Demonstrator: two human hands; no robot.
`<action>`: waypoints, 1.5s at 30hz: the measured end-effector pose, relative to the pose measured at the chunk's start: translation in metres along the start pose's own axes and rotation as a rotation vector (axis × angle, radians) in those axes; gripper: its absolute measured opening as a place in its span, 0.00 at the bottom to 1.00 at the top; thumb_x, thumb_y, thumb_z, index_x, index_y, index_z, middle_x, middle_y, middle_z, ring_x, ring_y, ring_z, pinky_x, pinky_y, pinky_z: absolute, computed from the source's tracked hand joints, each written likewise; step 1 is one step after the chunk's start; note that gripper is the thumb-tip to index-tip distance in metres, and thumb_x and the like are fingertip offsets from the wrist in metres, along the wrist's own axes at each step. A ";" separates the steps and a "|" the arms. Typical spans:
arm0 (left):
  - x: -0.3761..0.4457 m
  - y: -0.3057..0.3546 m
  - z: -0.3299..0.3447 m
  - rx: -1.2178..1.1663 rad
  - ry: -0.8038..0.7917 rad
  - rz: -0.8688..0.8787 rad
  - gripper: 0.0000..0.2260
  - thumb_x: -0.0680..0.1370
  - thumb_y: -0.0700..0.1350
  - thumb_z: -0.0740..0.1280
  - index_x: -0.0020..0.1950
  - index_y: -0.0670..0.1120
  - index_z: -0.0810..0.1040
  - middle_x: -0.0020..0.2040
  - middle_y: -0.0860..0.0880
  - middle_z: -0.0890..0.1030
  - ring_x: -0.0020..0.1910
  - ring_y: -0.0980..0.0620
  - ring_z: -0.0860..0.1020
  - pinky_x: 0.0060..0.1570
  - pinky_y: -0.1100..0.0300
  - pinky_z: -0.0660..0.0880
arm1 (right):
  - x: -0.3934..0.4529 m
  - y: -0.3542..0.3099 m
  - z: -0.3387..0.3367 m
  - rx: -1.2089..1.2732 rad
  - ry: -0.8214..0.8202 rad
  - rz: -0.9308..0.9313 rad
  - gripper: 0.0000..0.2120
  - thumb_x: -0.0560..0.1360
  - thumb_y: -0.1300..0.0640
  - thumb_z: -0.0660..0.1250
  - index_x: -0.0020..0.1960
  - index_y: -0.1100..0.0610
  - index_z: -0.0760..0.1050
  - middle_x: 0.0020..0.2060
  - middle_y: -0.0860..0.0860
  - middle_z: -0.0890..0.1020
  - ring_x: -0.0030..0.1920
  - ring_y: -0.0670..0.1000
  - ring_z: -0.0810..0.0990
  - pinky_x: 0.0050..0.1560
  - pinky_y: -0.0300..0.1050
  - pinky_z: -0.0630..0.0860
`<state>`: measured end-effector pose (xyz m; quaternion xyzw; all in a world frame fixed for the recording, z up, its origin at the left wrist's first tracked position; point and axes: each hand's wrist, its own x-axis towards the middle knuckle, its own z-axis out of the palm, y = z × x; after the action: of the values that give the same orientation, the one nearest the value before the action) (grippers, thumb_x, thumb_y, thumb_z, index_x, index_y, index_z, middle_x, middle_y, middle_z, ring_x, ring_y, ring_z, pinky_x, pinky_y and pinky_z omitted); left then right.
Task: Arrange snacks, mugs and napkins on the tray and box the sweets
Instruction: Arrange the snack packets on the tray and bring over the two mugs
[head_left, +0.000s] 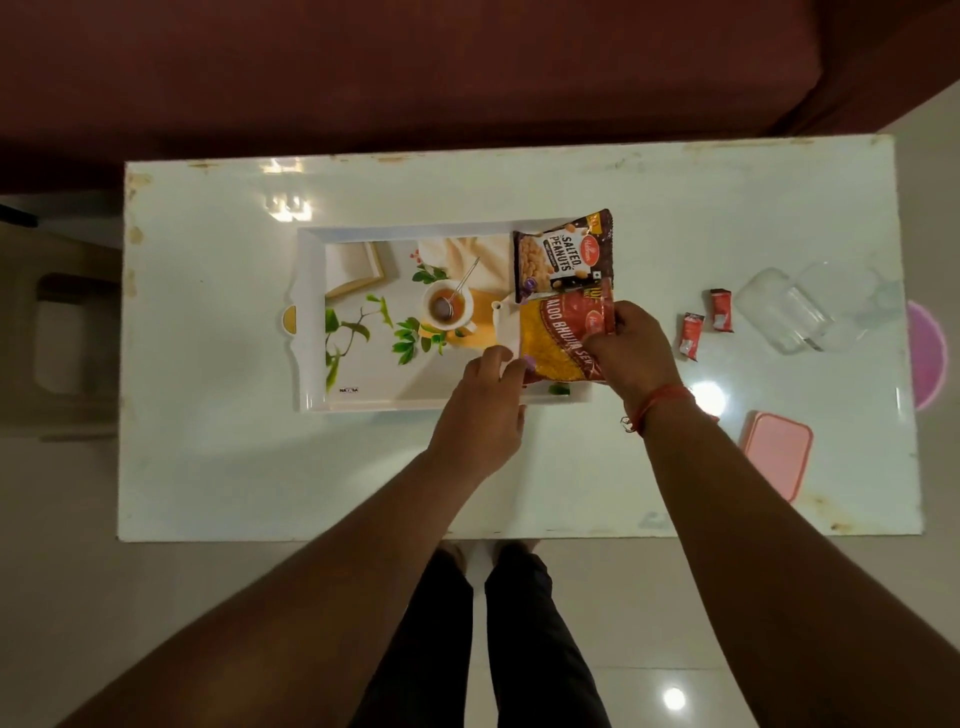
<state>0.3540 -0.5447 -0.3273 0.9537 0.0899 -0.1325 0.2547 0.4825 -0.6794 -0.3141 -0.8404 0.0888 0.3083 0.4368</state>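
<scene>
A white tray (311, 322) with a printed tea picture lies in the middle of the table. At its right end lies a dark salted-peanuts packet (563, 252). Just below it is a red and yellow aloo bhujia packet (558, 338), held at both ends. My right hand (631, 348) grips its right edge. My left hand (488, 405) pinches its lower left corner over the tray's near rim. Two small red sweets (691, 335) (721, 310) lie on the table to the right. Beyond them stand two clear glass mugs (782, 312) (841, 296).
A pink lidded box (776, 452) sits at the table's near right. A pink round object (927, 353) shows past the table's right edge. A dark red sofa (467, 67) runs behind the white glossy table (234, 467). My legs stand at the near edge.
</scene>
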 end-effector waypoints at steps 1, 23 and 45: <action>0.004 0.002 0.002 -0.024 -0.019 -0.016 0.23 0.76 0.44 0.69 0.70 0.46 0.69 0.68 0.44 0.69 0.65 0.44 0.72 0.58 0.53 0.76 | 0.002 0.005 0.001 -0.034 0.026 -0.003 0.11 0.77 0.54 0.65 0.58 0.55 0.77 0.51 0.52 0.83 0.51 0.54 0.82 0.53 0.52 0.81; 0.015 0.016 0.006 -0.155 -0.260 -0.149 0.29 0.79 0.46 0.66 0.78 0.46 0.58 0.79 0.44 0.59 0.75 0.41 0.64 0.70 0.48 0.67 | -0.003 0.030 -0.004 -0.158 0.168 -0.002 0.24 0.79 0.53 0.65 0.73 0.57 0.65 0.67 0.58 0.71 0.66 0.58 0.74 0.60 0.51 0.76; -0.128 -0.268 -0.200 0.247 0.094 -0.445 0.34 0.78 0.68 0.42 0.80 0.53 0.42 0.81 0.45 0.40 0.79 0.40 0.39 0.73 0.33 0.41 | -0.118 -0.167 0.253 -1.147 -0.206 -0.667 0.43 0.70 0.25 0.32 0.79 0.45 0.41 0.80 0.51 0.42 0.79 0.60 0.44 0.74 0.66 0.51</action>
<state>0.2103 -0.2270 -0.2455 0.9395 0.2924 -0.1505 0.0964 0.3476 -0.3937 -0.2386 -0.8882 -0.3956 0.2336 -0.0008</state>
